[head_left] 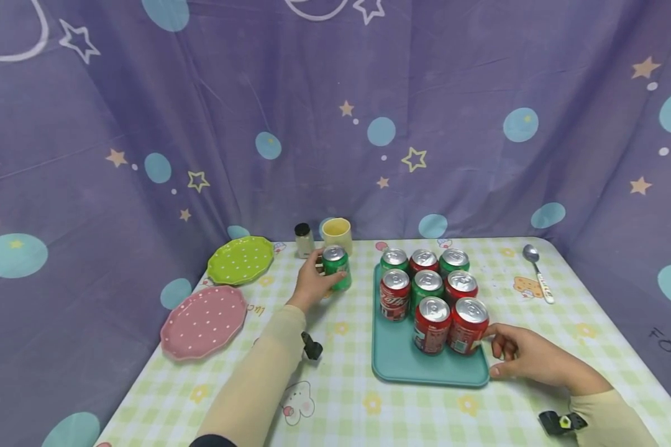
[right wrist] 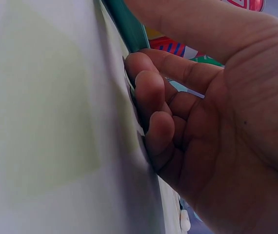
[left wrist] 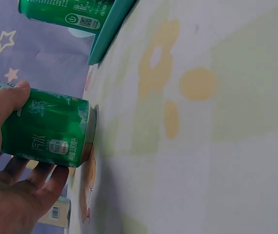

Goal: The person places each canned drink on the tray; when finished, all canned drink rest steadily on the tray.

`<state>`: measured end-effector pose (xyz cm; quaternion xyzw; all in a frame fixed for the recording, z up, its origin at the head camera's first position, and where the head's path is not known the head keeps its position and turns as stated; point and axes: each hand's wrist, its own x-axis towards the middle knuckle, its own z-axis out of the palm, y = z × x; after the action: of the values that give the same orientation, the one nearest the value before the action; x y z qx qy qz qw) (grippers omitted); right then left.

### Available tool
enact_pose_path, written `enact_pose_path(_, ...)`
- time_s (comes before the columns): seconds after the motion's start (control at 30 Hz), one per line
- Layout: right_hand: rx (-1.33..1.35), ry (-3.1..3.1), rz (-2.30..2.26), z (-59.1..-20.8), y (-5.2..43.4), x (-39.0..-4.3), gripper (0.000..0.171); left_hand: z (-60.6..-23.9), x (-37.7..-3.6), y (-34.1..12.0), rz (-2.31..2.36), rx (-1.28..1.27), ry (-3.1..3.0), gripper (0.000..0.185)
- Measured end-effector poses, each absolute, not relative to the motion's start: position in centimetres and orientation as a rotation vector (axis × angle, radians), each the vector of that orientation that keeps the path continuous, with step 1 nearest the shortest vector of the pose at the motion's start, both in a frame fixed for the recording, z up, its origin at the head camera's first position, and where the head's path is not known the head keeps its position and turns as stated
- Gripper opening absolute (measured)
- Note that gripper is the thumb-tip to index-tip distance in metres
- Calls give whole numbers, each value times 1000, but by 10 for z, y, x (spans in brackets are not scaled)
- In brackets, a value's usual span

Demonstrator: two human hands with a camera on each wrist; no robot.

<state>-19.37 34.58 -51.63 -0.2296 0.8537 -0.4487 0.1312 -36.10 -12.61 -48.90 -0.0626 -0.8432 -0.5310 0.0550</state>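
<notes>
My left hand [head_left: 325,277] grips a green soda can [head_left: 336,267] that stands upright on the checked tablecloth, left of a teal tray [head_left: 397,361]. In the left wrist view the thumb and fingers [left wrist: 46,183] wrap the green can [left wrist: 49,132], whose base touches the cloth. Several red and green cans [head_left: 430,292] stand packed on the tray. My right hand [head_left: 500,355] holds the tray's near right corner, beside a red can [head_left: 467,326]. In the right wrist view its fingers [right wrist: 151,107] curl against the tray edge [right wrist: 127,27] and the thumb lies over the top.
A green dotted plate [head_left: 240,259] and a pink dotted plate [head_left: 204,321] lie at the left. A yellow cup [head_left: 337,234] and a small black-capped bottle [head_left: 304,239] stand behind the held can. A spoon [head_left: 538,272] lies at the far right. A purple curtain surrounds the table.
</notes>
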Motion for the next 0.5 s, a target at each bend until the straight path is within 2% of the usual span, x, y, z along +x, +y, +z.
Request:
enact_pose_path(0.33,-628,2494,-1281,-515,346,-194,59,-488,-335,-129,-1692,-274,-2437,64)
enact_pose_path(0.5,-628,2496,-1276,-515,345,-194,59,-476,-311,-124,-1749,-353,-2371,66)
